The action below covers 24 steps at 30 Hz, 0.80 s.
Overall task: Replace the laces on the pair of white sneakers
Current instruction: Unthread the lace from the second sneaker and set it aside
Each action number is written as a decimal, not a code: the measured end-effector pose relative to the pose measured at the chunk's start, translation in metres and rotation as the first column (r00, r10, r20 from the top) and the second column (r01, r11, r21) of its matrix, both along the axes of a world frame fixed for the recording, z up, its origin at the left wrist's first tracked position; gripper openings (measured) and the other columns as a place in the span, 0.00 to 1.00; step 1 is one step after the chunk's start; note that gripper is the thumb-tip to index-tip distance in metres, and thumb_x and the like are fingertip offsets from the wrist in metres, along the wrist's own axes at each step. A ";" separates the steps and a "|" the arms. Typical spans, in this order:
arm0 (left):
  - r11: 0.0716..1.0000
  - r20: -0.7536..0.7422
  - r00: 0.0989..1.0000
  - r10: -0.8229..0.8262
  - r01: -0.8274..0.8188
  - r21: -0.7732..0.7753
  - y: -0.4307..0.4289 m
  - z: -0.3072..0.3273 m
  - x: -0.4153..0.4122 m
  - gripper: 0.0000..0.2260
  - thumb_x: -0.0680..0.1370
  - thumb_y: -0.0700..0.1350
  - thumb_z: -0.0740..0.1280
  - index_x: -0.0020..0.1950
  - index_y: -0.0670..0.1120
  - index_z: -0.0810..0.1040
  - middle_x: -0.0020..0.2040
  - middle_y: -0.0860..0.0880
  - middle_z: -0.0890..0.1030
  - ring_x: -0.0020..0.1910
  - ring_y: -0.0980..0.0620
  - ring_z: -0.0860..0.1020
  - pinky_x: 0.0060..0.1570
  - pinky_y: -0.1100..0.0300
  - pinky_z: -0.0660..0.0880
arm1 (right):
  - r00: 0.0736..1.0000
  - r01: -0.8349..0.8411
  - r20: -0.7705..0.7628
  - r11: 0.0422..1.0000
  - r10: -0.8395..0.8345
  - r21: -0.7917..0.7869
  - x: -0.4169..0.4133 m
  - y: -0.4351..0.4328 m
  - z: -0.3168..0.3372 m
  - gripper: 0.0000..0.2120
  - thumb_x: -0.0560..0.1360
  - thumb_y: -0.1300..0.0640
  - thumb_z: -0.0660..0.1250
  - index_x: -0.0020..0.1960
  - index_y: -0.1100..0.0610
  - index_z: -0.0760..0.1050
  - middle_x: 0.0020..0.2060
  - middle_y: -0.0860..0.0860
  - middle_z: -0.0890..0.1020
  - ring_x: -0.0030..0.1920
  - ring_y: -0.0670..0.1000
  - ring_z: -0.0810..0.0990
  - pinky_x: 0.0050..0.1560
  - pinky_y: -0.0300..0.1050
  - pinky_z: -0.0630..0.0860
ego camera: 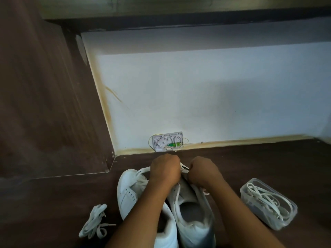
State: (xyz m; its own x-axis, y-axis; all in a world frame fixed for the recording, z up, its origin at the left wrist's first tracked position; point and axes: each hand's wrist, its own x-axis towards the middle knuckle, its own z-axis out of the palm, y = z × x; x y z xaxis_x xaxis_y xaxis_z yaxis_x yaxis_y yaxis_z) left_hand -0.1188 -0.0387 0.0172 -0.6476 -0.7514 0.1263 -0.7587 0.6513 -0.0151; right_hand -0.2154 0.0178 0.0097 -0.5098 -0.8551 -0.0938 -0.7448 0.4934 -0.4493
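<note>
Left sneaker (129, 192), right sneaker (193, 212): standing side by side. Left hand (165, 171), right hand (204, 173): fingers gripping lace (184, 167) at right sneaker's toe. Loose laces (95, 221) lying left; tub (258, 180) holding spare laces (266, 199) right.

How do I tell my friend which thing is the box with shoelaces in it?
Start at the dark wooden floor below the white wall and find the two white sneakers in the middle. Just right of them sits a clear plastic box. It is the only container, with white laces coiled inside; the other laces lie loose on the floor left of the sneakers.
</note>
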 end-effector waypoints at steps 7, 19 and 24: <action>0.873 -0.751 0.592 0.292 0.157 0.463 -0.016 0.080 0.049 0.12 0.77 0.35 0.59 0.35 0.44 0.73 0.34 0.46 0.75 0.41 0.48 0.74 0.44 0.57 0.66 | 0.999 0.044 -0.012 0.999 -0.044 -0.008 -0.001 -0.002 -0.004 0.10 0.74 0.56 0.61 0.50 0.60 0.77 0.51 0.56 0.81 0.53 0.57 0.80 0.49 0.45 0.75; 0.896 -0.344 0.933 0.108 0.058 0.439 -0.015 0.004 0.019 0.03 0.74 0.45 0.68 0.42 0.51 0.75 0.44 0.49 0.80 0.40 0.52 0.78 0.37 0.62 0.72 | 1.000 0.019 0.017 1.000 -0.019 -0.002 -0.005 -0.008 -0.009 0.10 0.72 0.52 0.65 0.50 0.55 0.78 0.50 0.54 0.82 0.51 0.55 0.80 0.48 0.44 0.74; 0.983 -0.124 0.985 0.119 -0.099 0.157 -0.011 -0.016 0.002 0.10 0.71 0.46 0.66 0.51 0.51 0.80 0.50 0.50 0.81 0.50 0.47 0.79 0.46 0.57 0.76 | 0.995 -0.076 0.074 0.995 0.070 0.072 0.000 -0.015 -0.011 0.15 0.74 0.52 0.60 0.58 0.51 0.78 0.55 0.52 0.81 0.53 0.55 0.79 0.52 0.46 0.75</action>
State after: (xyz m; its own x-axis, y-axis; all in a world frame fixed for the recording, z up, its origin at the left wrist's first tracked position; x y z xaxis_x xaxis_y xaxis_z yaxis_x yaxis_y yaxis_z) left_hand -0.1173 -0.0494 0.0012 -0.5456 -0.8336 0.0859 -0.8142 0.5516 0.1812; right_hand -0.2157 0.0030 -0.0012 -0.4358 -0.8792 -0.1926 -0.7473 0.4728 -0.4670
